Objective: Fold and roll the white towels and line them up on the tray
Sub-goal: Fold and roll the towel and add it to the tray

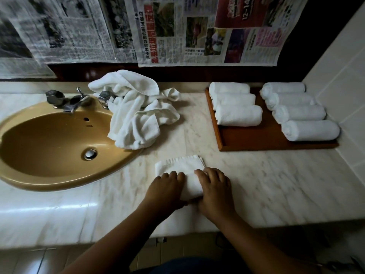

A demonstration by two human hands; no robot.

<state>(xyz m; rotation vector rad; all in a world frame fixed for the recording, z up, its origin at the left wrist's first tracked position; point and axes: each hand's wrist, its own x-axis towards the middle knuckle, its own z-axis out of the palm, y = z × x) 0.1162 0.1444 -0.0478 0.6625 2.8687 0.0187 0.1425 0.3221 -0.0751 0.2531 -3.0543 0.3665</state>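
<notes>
A folded white towel (pixel 181 167) lies on the marble counter, its near end rolled up. My left hand (pixel 167 186) and my right hand (pixel 213 186) curl over that roll from both sides, gripping it. A heap of loose white towels (pixel 138 111) lies between the sink and the tray, partly over the sink's rim. The wooden tray (pixel 256 139) at the right holds rolled towels in two columns: three on the left (pixel 237 103) and several on the right (pixel 300 113).
A tan sink (pixel 49 143) with a metal tap (pixel 69 101) fills the left. Newspaper sheets (pixel 177 32) hang on the back wall. A white tiled wall (pixel 345 76) borders the tray's right side. The counter's front edge (pixel 118 240) runs below my wrists.
</notes>
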